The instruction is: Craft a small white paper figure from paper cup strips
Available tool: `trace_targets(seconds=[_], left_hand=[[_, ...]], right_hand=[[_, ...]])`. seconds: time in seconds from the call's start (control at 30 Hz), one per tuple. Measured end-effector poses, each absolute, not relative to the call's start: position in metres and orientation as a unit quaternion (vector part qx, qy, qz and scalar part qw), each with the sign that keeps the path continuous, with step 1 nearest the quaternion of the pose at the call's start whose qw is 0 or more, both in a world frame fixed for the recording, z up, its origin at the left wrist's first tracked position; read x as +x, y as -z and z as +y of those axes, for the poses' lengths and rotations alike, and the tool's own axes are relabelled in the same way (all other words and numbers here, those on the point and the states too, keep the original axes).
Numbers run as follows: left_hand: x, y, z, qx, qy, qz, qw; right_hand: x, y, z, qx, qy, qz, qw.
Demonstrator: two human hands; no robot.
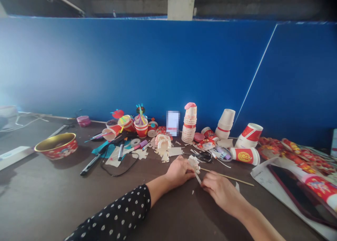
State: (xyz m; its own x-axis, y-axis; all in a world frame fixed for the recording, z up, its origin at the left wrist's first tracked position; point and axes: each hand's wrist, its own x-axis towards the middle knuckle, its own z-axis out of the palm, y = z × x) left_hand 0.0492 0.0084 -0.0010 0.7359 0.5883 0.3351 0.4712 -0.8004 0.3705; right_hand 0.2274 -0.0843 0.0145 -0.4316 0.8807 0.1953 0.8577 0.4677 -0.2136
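Note:
My left hand (178,171) is closed, with its fingertips pinching a small crumpled white paper piece (194,162) that looks like a paper flower. A narrow white paper strip (198,179) runs from that piece to the fingertips of my right hand (219,190), which are closed on its lower end. Just beyond my right hand, a thin wooden stick (237,180) lies slantwise, its left end near the paper piece; whether they are joined I cannot tell. Behind my left hand sits a cut paper cup (163,144) with its edges splayed into petals.
Stacked paper cups (189,128) stand at the back beside a blue partition (147,65). Markers (121,150), a tape roll (135,142) and decorated cups (141,128) crowd the left. A gold-rimmed bowl (56,149) stands farther left; a dark phone (300,192) lies right.

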Motion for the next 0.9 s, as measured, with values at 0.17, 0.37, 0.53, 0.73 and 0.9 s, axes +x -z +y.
trace_targets(seconds=[0.17,0.37,0.53,0.73,0.9], left_hand=[[0.0497,0.0022,0.0093,0.923,-0.226,0.282,0.133],[0.0496,0.0035,0.0098,0.924,-0.227,0.279,0.128],[0.0495,0.0043,0.0106,0.926,-0.223,0.278,0.127],[0.0495,0.0046,0.0109,0.926,-0.223,0.279,0.124],[0.0493,0.0050,0.0107,0.926,-0.224,0.277,0.127]], right_hand=[[0.2292,-0.0111,-0.0828,-0.525,-0.047,-0.838,0.138],[0.2265,-0.0103,-0.0824,-0.528,-0.041,-0.836,0.140],[0.2249,-0.0115,-0.0854,-0.537,-0.069,-0.827,0.154],[0.2247,-0.0142,-0.0855,-0.562,-0.098,-0.806,0.157],[0.2255,-0.0160,-0.0849,-0.571,-0.092,-0.803,0.142]])
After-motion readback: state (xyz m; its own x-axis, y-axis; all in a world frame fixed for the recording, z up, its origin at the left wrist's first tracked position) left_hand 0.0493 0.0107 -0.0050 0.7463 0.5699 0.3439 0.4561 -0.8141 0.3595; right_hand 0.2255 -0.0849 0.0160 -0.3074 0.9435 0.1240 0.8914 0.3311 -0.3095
